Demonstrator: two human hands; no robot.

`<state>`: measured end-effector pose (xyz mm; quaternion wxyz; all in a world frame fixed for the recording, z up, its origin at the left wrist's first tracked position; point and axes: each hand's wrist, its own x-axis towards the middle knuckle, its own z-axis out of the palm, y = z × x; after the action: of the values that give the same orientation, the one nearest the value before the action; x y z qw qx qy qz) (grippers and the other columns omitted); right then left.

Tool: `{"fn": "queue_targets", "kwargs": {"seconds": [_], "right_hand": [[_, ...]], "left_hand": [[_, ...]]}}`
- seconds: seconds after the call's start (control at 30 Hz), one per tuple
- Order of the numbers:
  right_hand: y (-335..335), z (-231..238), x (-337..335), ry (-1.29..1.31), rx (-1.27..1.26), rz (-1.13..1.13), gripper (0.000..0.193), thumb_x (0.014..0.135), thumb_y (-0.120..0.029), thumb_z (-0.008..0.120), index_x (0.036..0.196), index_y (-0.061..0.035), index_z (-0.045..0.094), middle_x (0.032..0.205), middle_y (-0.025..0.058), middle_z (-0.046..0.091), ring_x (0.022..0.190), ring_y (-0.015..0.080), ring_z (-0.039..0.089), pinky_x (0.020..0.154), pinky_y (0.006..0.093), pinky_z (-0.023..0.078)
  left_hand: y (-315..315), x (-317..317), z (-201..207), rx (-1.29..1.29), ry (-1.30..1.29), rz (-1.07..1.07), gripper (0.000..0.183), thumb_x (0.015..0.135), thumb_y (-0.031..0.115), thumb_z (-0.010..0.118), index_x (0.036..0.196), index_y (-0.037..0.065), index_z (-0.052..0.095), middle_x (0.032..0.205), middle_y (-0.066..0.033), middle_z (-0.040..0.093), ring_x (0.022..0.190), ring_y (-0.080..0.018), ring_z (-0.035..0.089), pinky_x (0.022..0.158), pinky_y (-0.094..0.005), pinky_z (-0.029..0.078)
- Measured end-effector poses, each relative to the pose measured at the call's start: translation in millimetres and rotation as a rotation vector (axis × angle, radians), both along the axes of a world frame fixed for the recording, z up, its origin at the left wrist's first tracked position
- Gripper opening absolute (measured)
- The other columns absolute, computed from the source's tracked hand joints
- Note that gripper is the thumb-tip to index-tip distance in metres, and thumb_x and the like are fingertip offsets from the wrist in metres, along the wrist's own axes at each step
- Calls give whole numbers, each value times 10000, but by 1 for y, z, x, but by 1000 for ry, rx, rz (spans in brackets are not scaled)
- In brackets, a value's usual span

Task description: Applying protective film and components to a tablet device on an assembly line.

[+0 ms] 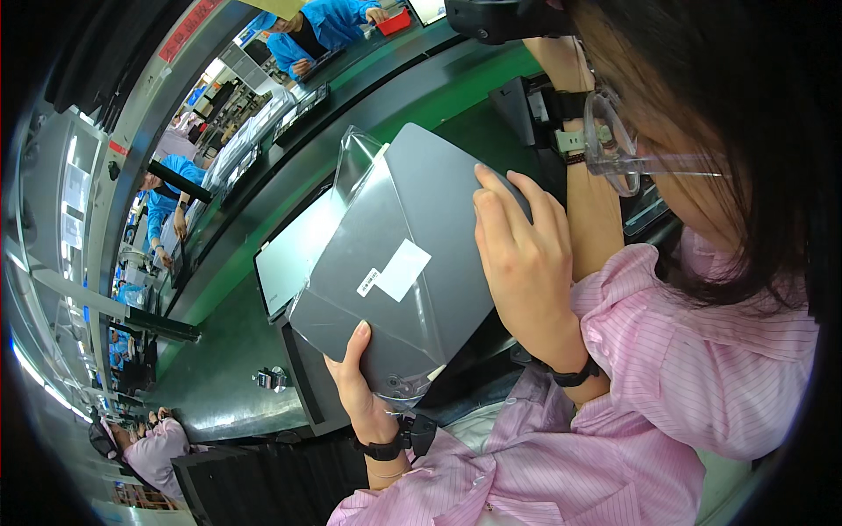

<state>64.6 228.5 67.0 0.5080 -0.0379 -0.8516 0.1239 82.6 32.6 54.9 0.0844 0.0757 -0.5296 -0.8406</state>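
Grey panel [421, 215] is mid-frame, held up at a tilt, labelled face toward camera. Left hand [355, 381] clamps the lower-left edge, thumb on top. Right hand [524, 254] has fingers bent over the right edge; thumb out of sight, so can't tell whether it pinches or just steadies.

Risks, my read:
- Clear film [351, 162] stands loose past the top-left edge and looks slack over the face. Could snag or crease if a finger catches it.
- Film under the left thumb could slide, and grip with it.
- Screen [298, 250] sits just behind the panel's left side, on the counter [219, 351]. A slip or low swing could knock or scratch it.
- White label [403, 270] could lift if the film is stuck to it; can't confirm it is.

Hard to see: panel's underside, left fingers beneath it, part of the screen. Film's exact border gets lost in glare. Metal part [272, 379], lower left, too small to identify. Co-worker's forearm [596, 210], upper right, partly blocked by glasses [614, 145].
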Motion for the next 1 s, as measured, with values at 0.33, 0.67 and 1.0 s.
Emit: {"fn": "queue_targets", "kwargs": {"seconds": [0.33, 0.67, 1.0], "right_hand": [[-3, 3, 1, -48, -39, 33, 184, 771, -11, 615, 938, -19, 540, 1126, 73, 604, 1019, 289, 544, 848, 388, 446], [-3, 2, -3, -24, -7, 7, 166, 766, -14, 624, 910, -29, 541, 1117, 63, 610, 1004, 281, 555, 833, 376, 455], [-6, 3, -1, -29, -13, 32, 176, 762, -10, 630, 917, -22, 547, 1132, 75, 606, 1006, 286, 557, 838, 382, 453]], "left_hand": [[-1, -1, 0, 1, -45, -2, 487, 763, 34, 648, 1206, -18, 453, 1057, -129, 553, 934, -203, 576, 819, -294, 468], [-2, -5, 1, 1, 3, -19, 446, 763, 29, 642, 1176, -14, 479, 1041, -117, 563, 927, -196, 575, 821, -288, 462], [-1, 0, 5, 14, -8, 10, 464, 762, 33, 642, 1190, -13, 470, 1066, -115, 552, 947, -194, 563, 835, -284, 449]]}}
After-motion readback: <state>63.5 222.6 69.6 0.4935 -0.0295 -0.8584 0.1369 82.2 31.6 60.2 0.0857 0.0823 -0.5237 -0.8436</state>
